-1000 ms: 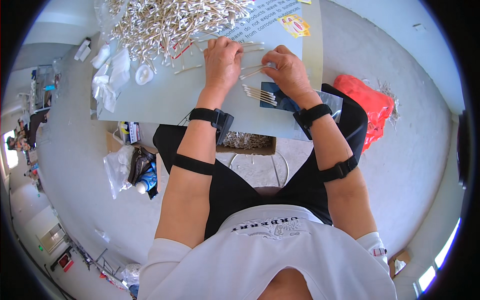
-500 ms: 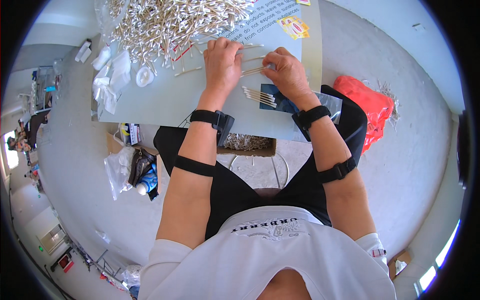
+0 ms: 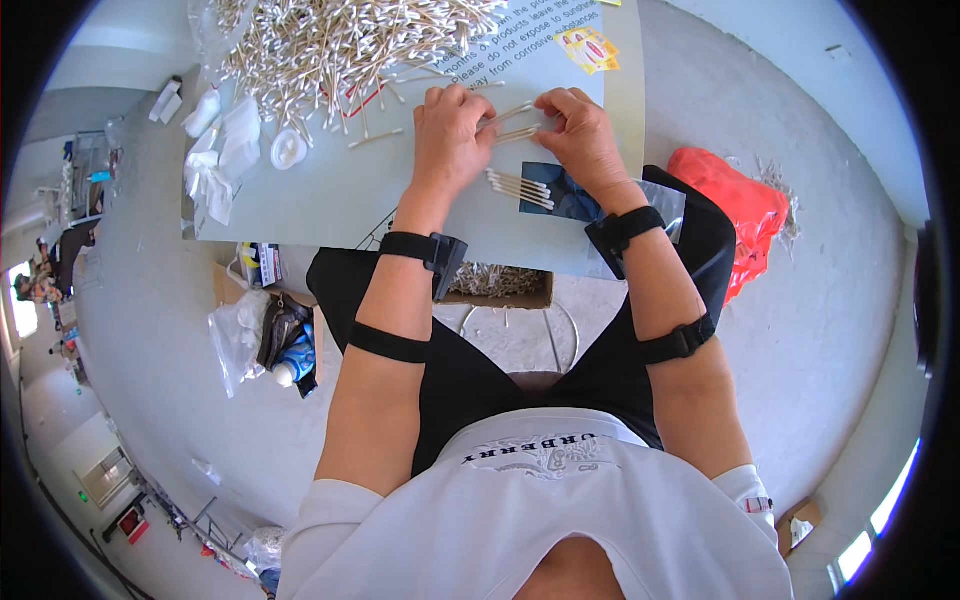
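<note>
Desk (image 3: 320, 205): swab heap (image 3: 350, 55) at 11 o'clock, likely for reach; left hand (image 3: 447, 140), right hand (image 3: 582, 142) flank swabs (image 3: 515, 135); grips narrow, hold unclear.

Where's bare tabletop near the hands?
Widest: front-left of the table, between the white bundle and left forearm. Narrower: between left wrist and lined-up swabs. Crowded: far left under the swab pile; also between left hand and right hand.

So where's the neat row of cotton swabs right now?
In the head view, the row of cotton swabs lies on the table just right of centre, below and left of the right hand, its right ends over the dark blue patch.
</note>
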`<state>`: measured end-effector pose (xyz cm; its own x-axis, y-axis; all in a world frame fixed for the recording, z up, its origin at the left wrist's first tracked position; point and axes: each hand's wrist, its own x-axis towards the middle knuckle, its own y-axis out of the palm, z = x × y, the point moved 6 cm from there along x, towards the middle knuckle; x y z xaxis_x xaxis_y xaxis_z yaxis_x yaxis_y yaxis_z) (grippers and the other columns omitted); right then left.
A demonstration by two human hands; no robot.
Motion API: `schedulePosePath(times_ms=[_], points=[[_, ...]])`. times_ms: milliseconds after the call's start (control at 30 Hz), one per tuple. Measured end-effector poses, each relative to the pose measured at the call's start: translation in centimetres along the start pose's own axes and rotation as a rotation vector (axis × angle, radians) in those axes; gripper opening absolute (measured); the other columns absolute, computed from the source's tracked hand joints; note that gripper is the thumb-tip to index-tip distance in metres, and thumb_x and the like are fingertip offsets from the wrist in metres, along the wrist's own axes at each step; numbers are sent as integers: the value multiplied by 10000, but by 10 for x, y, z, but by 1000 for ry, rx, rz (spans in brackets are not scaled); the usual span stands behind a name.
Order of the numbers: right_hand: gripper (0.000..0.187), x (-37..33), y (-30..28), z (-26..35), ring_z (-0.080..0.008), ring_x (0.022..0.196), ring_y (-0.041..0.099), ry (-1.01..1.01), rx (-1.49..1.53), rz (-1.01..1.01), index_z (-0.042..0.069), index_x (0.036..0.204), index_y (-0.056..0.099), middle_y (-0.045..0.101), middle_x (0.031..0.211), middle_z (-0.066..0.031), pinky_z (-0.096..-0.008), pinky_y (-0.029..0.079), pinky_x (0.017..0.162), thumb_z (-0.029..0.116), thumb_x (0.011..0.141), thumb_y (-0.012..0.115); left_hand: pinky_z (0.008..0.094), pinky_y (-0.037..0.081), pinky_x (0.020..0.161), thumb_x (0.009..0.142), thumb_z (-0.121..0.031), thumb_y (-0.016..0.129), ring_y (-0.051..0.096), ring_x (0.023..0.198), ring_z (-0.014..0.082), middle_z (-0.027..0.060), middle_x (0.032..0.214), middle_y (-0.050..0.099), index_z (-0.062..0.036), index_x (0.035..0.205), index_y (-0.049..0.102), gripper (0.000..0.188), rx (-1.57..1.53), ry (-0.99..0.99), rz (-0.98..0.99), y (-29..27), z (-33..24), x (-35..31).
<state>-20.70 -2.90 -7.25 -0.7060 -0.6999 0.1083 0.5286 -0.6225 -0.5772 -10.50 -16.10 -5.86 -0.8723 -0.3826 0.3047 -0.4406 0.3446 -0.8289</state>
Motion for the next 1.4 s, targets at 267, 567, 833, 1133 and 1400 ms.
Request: schedulePosePath(times_ms=[267, 567, 833, 1133, 1400], points=[[415, -1, 2, 4, -325, 873, 610, -8, -73, 33, 109, 1096, 675, 583, 962, -132, -380, 509, 781, 62, 688, 732, 394, 400, 859, 672, -106, 775, 526, 973, 240, 10, 928, 595, -99, 873, 680, 222, -25, -32, 72, -2, -6, -9], [223, -17, -3, 6, -337, 834, 601, -22, -114, 83, 49, 856, 633, 559, 902, -139, -414, 498, 730, 78, 669, 750, 392, 417, 855, 656, -76, 772, 536, 946, 250, 18, 890, 594, -99, 829, 662, 206, -57, 14, 87, -3, -10, -22], [200, -35, -8, 3, -327, 800, 601, 30, -44, 91, 36, 842, 619, 556, 892, -132, -394, 496, 707, 62, 680, 732, 395, 411, 824, 656, -35, 735, 524, 939, 275, 37, 859, 567, -97, 807, 641, 189, -99, 1, -42, -26, 10, -35], [171, -36, -9, 5, -263, 691, 590, 43, -25, 56, 24, 819, 606, 552, 848, -115, -353, 488, 653, 88, 708, 718, 437, 427, 780, 679, -67, 726, 518, 943, 294, 48, 864, 561, -118, 787, 637, 148, 384, -204, -139, -66, 74, -41], [162, -37, -10, 6, -242, 671, 583, 40, -22, 44, 27, 813, 608, 547, 834, -107, -343, 485, 636, 79, 708, 720, 423, 426, 779, 677, -36, 736, 528, 922, 292, 54, 885, 575, -121, 778, 645, 160, 139, 47, -67, -13, 19, 14]])
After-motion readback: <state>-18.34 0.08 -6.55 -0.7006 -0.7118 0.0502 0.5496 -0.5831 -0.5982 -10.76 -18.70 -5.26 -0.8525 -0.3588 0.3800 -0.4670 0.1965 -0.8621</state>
